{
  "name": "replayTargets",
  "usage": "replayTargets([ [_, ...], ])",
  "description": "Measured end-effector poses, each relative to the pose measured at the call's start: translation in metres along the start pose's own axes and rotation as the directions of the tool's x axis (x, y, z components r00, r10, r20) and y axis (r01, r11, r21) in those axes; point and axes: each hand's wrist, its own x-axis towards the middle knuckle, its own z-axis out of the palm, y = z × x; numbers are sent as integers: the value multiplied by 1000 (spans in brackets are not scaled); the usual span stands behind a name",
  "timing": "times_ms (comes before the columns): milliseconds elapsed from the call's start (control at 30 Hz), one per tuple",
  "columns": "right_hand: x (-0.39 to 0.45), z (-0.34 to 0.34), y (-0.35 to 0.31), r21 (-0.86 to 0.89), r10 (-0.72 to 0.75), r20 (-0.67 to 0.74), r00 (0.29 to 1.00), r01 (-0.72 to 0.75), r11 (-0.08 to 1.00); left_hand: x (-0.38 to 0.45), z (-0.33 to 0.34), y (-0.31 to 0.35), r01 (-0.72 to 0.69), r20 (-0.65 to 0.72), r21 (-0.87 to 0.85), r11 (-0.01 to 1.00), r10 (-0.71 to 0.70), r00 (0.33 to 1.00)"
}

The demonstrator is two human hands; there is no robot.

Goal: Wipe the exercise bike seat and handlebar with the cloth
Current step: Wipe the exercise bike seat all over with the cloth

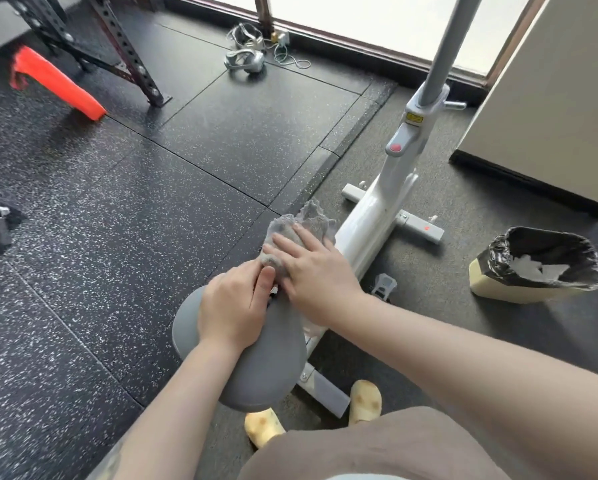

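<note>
Seat wipe | Your right hand (316, 268) presses flat, fingers spread, on the crumpled grey cloth (299, 230) at the padded grey bike seat's (269, 355) twelve-o'clock nose | left hand (233, 303) pinches the cloth's near edge | Risk: overhanging cloth could slide off.

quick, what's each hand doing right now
Left hand: resting on the grey padded bike seat, fingers pinching the grey cloth.
Right hand: open, flat on that cloth.
</note>
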Motion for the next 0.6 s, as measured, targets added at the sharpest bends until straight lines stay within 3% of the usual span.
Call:
replayTargets([
  [100, 41, -11, 11, 44, 181, 94, 979, -185, 982, 0, 0, 1, 17, 4, -23, 1000, -17, 1000],
  [167, 45, -9, -1, -28, 251, 96, 963, -249, 968, -2, 1, 2, 49, -18, -32, 998, -50, 999],
  [267, 4, 6, -20, -51, 50, 0, 999, -50, 997, -5, 1, 1, 95, -67, -64, 993, -99, 993],
  [367, -6, 5, -6, -25, -89, 6, 996, 89, 996, -5, -1, 0, 110, -60, -74, 991, -114, 992],
  [533, 34, 2, -10, -28, 149, -6, 989, -149, 989, -4, -1, 2, 137, -63, -63, 989, -141, 988],
  [600, 2, 14, -29, 36, 105, -63, 992, -103, 994, -5, -1, 1, 131, -66, -59, 990, -135, 989],
])
